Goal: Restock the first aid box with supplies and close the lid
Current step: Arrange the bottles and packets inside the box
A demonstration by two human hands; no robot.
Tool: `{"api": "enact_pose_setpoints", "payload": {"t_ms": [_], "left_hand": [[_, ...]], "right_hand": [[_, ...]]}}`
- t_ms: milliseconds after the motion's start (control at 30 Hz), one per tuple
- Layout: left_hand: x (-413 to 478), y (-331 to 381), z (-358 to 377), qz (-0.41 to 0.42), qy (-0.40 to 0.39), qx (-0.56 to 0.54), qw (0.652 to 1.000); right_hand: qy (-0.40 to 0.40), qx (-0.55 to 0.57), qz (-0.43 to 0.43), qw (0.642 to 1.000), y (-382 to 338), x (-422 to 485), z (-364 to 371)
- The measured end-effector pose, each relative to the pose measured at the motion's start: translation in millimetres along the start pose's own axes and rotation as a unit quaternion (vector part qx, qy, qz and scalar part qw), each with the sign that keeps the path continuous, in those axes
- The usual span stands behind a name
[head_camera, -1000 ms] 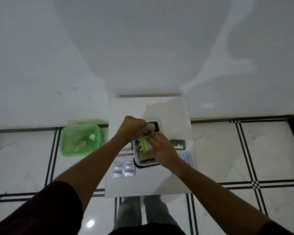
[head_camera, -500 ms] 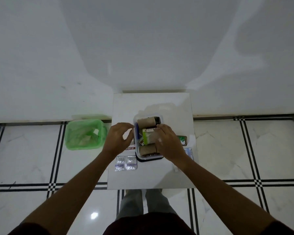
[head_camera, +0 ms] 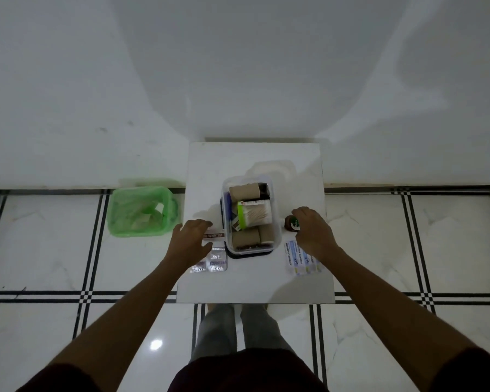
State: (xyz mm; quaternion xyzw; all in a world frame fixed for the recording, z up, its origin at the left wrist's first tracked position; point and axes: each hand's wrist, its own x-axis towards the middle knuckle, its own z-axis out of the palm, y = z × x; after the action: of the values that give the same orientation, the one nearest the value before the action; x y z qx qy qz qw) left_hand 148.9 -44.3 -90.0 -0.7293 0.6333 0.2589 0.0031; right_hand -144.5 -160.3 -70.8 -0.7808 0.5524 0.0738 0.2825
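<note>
A clear first aid box [head_camera: 226, 193] stands open on the small white table [head_camera: 255, 281], holding brown bandage rolls and a green-edged carton [head_camera: 253, 215]. Its clear lid [head_camera: 269, 168] lies behind it. My left hand [head_camera: 191, 241] hovers open left of the box, over an ointment box [head_camera: 214, 235] and beside the pill blister packs [head_camera: 217, 261]. On the other side of the box, my right hand [head_camera: 314, 233] has its fingers on a small brown bottle [head_camera: 291, 223], above the antiseptic bandage strips [head_camera: 294, 257].
A green plastic basket [head_camera: 140, 210] sits on the tiled floor left of the table. A white wall rises behind the table. My legs stand at the table's near edge.
Both hands have left the box and moved outward: the left down to the ointment box, the right over to the brown bottle. The green-edged carton now lies inside the box.
</note>
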Motion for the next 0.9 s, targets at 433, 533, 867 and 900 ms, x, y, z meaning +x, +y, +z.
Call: {"api": "enact_pose_setpoints", "payload": {"t_ms": [433, 533, 867, 900], "left_hand": [[6, 10, -11, -0.130, 0.043, -0.067, 0.988], [0, 14, -26, -0.194, 0.114, -0.179, 0.958], [-10, 73, -73, -0.174, 0.174, -0.366, 0.898], [-7, 77, -72, -0.169, 0.173, -0.355, 0.903]], "right_hand": [[-0.012, -0.061, -0.038, 0.997, 11, 21, 4], [0.056, -0.013, -0.045, 0.997, 5, 13, -10], [0.070, 0.026, -0.210, 0.975, -38, -36, -64], [0.049, 0.020, -0.229, 0.972, -45, -38, -60]]}}
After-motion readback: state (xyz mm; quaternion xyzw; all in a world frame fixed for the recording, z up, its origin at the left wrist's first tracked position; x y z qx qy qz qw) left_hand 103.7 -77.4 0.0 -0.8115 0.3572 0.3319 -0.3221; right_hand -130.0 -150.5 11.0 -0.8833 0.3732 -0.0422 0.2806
